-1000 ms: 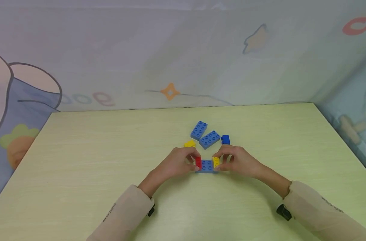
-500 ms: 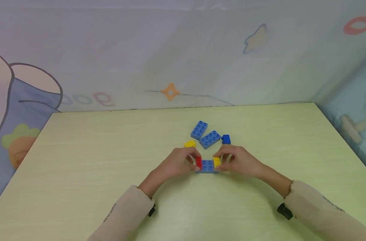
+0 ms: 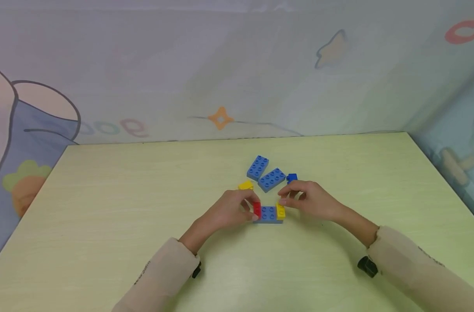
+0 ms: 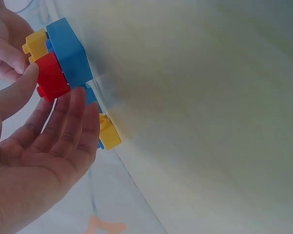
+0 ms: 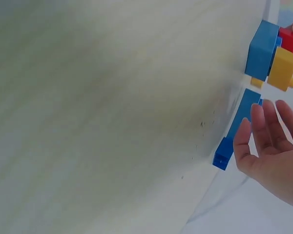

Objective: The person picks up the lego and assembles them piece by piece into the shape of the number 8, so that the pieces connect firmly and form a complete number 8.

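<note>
On the table in front of me lies a light blue building brick (image 3: 268,213), studs up. A red brick (image 3: 256,210) sits on its left end and a yellow brick (image 3: 281,211) on its right end. My left hand (image 3: 229,211) pinches the red brick between thumb and fingers, as the left wrist view shows too. Just behind and right of the yellow brick hovers my right hand (image 3: 312,200). In the right wrist view, its loosely bent fingers (image 5: 260,119) stand apart from the yellow brick (image 5: 282,68) and hold nothing.
Two more light blue bricks (image 3: 257,167) lie behind the hands. A small dark blue brick (image 3: 292,178) is right of them, partly hidden by my right hand. Another yellow brick (image 3: 246,185) lies behind my left hand. A printed cloth (image 3: 162,78) hangs beyond the table's back edge.
My right hand has let go of the yellow brick and moved a little back and up. The yellow brick stays on the light blue brick. My left hand keeps its grip on the red brick.
</note>
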The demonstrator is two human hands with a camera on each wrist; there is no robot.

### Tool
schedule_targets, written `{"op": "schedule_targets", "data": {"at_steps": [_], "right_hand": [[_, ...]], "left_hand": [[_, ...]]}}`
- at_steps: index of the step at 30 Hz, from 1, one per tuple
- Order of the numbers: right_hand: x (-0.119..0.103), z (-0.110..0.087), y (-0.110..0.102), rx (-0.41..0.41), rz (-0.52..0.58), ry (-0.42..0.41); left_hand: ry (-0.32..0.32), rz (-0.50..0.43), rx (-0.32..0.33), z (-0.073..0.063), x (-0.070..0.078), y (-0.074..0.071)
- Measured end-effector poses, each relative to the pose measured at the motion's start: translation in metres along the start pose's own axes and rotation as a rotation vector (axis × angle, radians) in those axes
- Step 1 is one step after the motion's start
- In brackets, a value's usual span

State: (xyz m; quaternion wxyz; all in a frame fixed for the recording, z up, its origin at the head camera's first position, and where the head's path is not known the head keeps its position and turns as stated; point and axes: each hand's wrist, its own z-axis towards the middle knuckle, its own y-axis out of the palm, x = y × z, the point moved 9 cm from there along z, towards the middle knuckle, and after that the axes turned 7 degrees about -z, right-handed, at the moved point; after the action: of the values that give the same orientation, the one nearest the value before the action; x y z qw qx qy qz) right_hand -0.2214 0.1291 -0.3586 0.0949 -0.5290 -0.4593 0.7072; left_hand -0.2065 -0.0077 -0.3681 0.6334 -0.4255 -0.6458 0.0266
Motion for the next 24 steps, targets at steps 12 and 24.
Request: {"op": "schedule_targets", "data": {"at_steps": [12,24], "right_hand": [[0.011,0.014,-0.023,0.101,-0.103,0.035],[0.019,0.026,-0.021,0.061,-0.159,0.037]], "left_hand": [[-0.011,0.001,-0.009,0.0,-0.001,0.0],[-0.041,0.008,-0.02,0.0,-0.002,0.0]]}}
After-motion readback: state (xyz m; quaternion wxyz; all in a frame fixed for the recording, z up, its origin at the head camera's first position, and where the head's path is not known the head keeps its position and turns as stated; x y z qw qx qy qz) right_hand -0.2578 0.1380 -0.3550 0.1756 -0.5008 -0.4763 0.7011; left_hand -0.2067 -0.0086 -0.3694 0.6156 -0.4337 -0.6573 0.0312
